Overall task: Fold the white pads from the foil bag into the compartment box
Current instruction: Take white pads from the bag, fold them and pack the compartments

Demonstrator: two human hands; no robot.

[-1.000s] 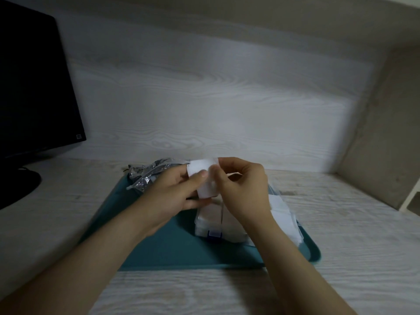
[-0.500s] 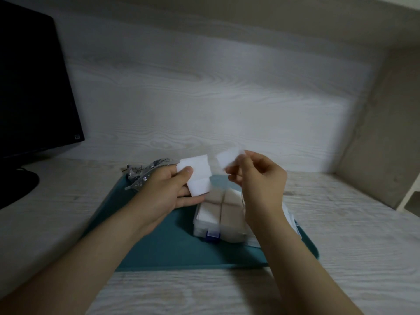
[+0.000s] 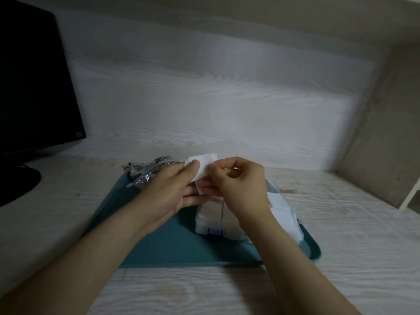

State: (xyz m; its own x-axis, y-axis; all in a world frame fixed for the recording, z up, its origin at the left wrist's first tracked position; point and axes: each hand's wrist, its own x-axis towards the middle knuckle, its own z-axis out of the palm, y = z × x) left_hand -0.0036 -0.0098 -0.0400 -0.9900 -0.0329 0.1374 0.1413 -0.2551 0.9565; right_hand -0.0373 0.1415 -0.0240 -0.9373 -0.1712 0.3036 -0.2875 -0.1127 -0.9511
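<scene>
A pale wood-grain desk (image 3: 341,280) runs across the whole view. Along its far edge rises a whitewashed wood-grain back panel (image 3: 204,98), brightest in a band through its middle; the light is dim overall. A beige side wall (image 3: 386,121) closes the desk's right far corner. A dark monitor (image 3: 29,87) stands at the left far corner on a black round base (image 3: 20,185). A beige overhang (image 3: 250,10) sits above.

Looking forward and down from head height, wide-angle. Facing back wall (image 3: 227,98) across table (image 3: 204,292). Hovering close over teal tray (image 3: 170,246), centring it low in frame. Taking in left hand (image 3: 168,192) and right hand (image 3: 241,189) mid-frame, with forearms entering from bottom edge. Catching monitor (image 3: 34,87) far left, side panel (image 3: 386,133) far right. Serving as only view.
</scene>
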